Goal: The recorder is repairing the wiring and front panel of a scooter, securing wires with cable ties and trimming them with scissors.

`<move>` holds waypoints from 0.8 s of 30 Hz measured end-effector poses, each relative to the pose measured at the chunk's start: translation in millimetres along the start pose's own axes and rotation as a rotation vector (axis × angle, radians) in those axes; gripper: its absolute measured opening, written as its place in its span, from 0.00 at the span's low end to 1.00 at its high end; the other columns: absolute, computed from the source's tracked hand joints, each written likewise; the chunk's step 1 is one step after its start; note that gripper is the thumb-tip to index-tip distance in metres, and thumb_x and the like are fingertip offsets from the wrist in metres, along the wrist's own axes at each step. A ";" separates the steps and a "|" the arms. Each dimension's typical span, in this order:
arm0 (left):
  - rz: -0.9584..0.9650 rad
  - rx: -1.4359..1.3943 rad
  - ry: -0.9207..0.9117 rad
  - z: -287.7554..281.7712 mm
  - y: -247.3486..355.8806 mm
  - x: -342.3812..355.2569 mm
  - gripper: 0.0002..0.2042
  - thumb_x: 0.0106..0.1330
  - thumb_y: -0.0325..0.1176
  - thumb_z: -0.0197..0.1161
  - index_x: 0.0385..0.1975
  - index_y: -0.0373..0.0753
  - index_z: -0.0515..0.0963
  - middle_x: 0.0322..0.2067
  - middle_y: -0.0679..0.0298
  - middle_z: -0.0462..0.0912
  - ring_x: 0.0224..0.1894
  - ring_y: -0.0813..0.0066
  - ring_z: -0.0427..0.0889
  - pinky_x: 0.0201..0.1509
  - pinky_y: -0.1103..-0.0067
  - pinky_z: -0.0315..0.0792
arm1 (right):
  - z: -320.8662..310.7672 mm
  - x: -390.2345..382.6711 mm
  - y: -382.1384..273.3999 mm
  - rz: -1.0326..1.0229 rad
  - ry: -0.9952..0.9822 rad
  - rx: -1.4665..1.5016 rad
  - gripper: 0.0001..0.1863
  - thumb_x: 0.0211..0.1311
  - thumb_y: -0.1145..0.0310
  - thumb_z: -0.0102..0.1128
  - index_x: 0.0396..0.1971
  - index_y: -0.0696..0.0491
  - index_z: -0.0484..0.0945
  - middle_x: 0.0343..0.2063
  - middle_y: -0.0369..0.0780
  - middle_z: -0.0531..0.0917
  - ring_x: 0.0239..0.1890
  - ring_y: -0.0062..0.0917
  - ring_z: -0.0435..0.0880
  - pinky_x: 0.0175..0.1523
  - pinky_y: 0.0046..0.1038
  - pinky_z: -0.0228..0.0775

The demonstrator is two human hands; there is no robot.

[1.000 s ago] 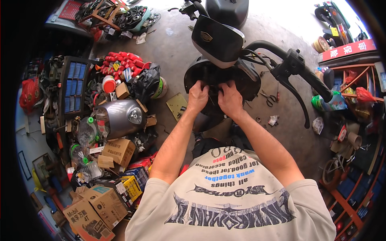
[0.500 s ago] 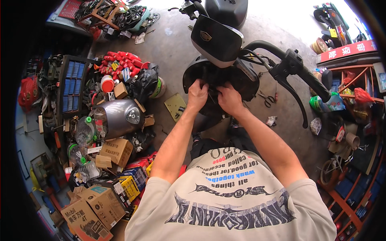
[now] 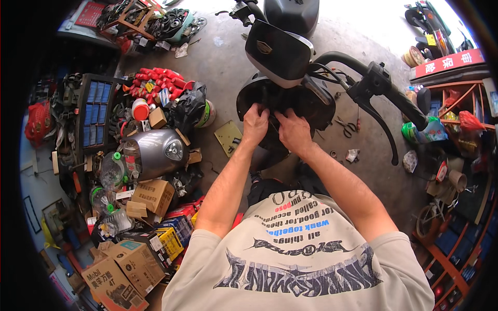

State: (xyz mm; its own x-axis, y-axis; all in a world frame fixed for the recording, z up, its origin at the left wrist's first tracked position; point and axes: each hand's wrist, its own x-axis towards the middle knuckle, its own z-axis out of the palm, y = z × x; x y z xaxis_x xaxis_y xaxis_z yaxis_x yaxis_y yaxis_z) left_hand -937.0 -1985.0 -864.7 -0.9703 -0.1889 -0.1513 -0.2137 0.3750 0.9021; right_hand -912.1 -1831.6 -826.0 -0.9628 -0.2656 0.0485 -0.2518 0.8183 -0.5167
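A two-wheeler, a scooter or electric bike, stands in front of me, with its black-and-silver handlebar cover (image 3: 277, 57) at the top. Below that cover, its dark front shell (image 3: 249, 98) has a hollow. My left hand (image 3: 255, 124) is at the hollow's left part, with thumb and fingers pinched together. Close beside it, my right hand (image 3: 293, 130) is also closed, its forefinger and thumb pointing toward the left hand. What either hand pinches is too small and dark to make out; thin dark wire-like strands show between them.
The right handlebar grip (image 3: 404, 106) and brake lever (image 3: 381, 129) reach out at right. Scissor-handled pliers (image 3: 345, 127) lie on the floor. A silver fairing with a lamp (image 3: 155, 154), cardboard boxes (image 3: 136, 267), plastic bottles (image 3: 110, 171) and red bottles (image 3: 158, 83) crowd the left.
My right hand has shifted slightly left, toward my left hand, and turned so its forefinger points inward. My left hand has stayed almost in place.
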 end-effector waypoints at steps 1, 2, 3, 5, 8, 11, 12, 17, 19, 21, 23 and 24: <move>0.000 0.000 -0.004 0.1 2.5 -0.5 0.11 0.61 0.32 0.59 0.36 0.29 0.77 0.30 0.47 0.82 0.34 0.54 0.83 0.40 0.69 0.75 | 1.0 0.3 1.9 -0.021 -0.039 0.004 0.20 0.51 0.69 0.58 0.48 0.48 0.78 0.37 0.43 0.77 0.39 0.38 0.81 0.45 0.39 0.72; 0.006 0.010 -0.004 0.1 4.9 -1.1 0.11 0.61 0.32 0.59 0.35 0.29 0.77 0.29 0.47 0.82 0.34 0.54 0.83 0.40 0.69 0.75 | 2.6 0.6 3.2 -0.017 -0.038 0.004 0.20 0.51 0.69 0.58 0.48 0.48 0.78 0.37 0.43 0.77 0.39 0.38 0.81 0.45 0.39 0.72; 0.012 0.021 -0.001 -0.2 5.9 -1.2 0.11 0.61 0.32 0.59 0.35 0.29 0.77 0.29 0.47 0.82 0.34 0.53 0.83 0.40 0.69 0.75 | 3.5 1.8 2.9 -0.027 -0.079 -0.028 0.18 0.51 0.69 0.58 0.45 0.48 0.79 0.37 0.44 0.77 0.38 0.38 0.81 0.44 0.39 0.73; 0.044 0.045 0.002 0.0 6.5 -0.2 0.11 0.61 0.32 0.59 0.35 0.29 0.77 0.29 0.47 0.82 0.34 0.53 0.83 0.41 0.69 0.75 | 4.9 5.3 3.2 -0.035 -0.117 -0.057 0.16 0.51 0.68 0.58 0.43 0.48 0.80 0.37 0.44 0.77 0.37 0.39 0.82 0.43 0.39 0.74; 0.060 0.054 -0.001 -2.4 -0.9 1.3 0.11 0.61 0.32 0.60 0.35 0.30 0.77 0.28 0.51 0.82 0.31 0.60 0.82 0.38 0.71 0.74 | 5.4 10.5 -3.6 0.040 -0.200 -0.064 0.12 0.51 0.67 0.58 0.38 0.49 0.80 0.37 0.45 0.77 0.34 0.41 0.83 0.39 0.40 0.77; 0.080 0.071 -0.007 0.1 -1.3 1.4 0.10 0.61 0.32 0.60 0.36 0.30 0.78 0.26 0.55 0.82 0.28 0.68 0.80 0.35 0.74 0.74 | 6.9 10.2 -3.4 0.078 -0.199 -0.048 0.11 0.52 0.67 0.58 0.36 0.49 0.81 0.37 0.46 0.78 0.34 0.42 0.84 0.38 0.40 0.78; 0.115 0.103 -0.005 1.8 2.0 3.0 0.10 0.61 0.32 0.60 0.36 0.30 0.78 0.26 0.55 0.82 0.27 0.68 0.80 0.34 0.74 0.74 | 10.5 12.0 0.4 0.120 -0.223 -0.047 0.12 0.52 0.67 0.57 0.38 0.48 0.81 0.38 0.47 0.78 0.35 0.43 0.84 0.39 0.41 0.78; 0.009 0.090 -0.032 -0.5 8.1 9.4 0.10 0.60 0.31 0.60 0.35 0.29 0.78 0.27 0.53 0.82 0.31 0.64 0.82 0.36 0.73 0.74 | 19.6 3.8 11.4 0.128 -0.186 0.025 0.13 0.54 0.68 0.55 0.39 0.49 0.81 0.36 0.47 0.79 0.37 0.44 0.83 0.41 0.41 0.77; -0.049 0.067 -0.043 -2.8 -2.6 11.6 0.09 0.60 0.30 0.60 0.35 0.29 0.78 0.25 0.59 0.82 0.28 0.74 0.81 0.32 0.77 0.74 | 19.4 -4.9 11.2 0.045 0.019 0.222 0.11 0.54 0.71 0.54 0.38 0.50 0.80 0.33 0.47 0.79 0.38 0.43 0.82 0.42 0.40 0.76; -0.012 0.066 -0.005 -0.5 -10.5 17.2 0.11 0.58 0.31 0.60 0.33 0.29 0.79 0.26 0.51 0.83 0.28 0.63 0.84 0.36 0.71 0.76 | 14.5 -8.8 17.3 0.057 0.081 0.345 0.11 0.55 0.72 0.54 0.39 0.51 0.79 0.34 0.47 0.79 0.39 0.44 0.81 0.44 0.40 0.75; -0.068 0.025 -0.039 -1.0 -14.4 19.5 0.11 0.60 0.30 0.59 0.35 0.28 0.78 0.28 0.54 0.82 0.29 0.67 0.83 0.33 0.74 0.78 | 14.8 -9.9 24.8 0.071 0.142 0.468 0.12 0.56 0.73 0.54 0.40 0.52 0.78 0.36 0.48 0.79 0.40 0.45 0.80 0.45 0.41 0.74; -0.120 -0.019 -0.076 0.4 -11.9 20.1 0.11 0.61 0.29 0.58 0.37 0.27 0.77 0.31 0.56 0.82 0.30 0.71 0.82 0.31 0.77 0.80 | 18.5 -7.8 31.7 0.213 0.174 0.524 0.12 0.55 0.74 0.55 0.41 0.53 0.77 0.37 0.48 0.80 0.41 0.43 0.81 0.45 0.39 0.73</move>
State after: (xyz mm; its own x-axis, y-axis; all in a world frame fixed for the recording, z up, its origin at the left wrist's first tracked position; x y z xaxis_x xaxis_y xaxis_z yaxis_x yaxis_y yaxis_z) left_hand -954.1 -1992.9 -878.7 -0.9438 -0.1616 -0.2883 -0.3274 0.3364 0.8830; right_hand -910.7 -1813.0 -858.5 -0.9999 0.0003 0.0137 -0.0119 0.4715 -0.8818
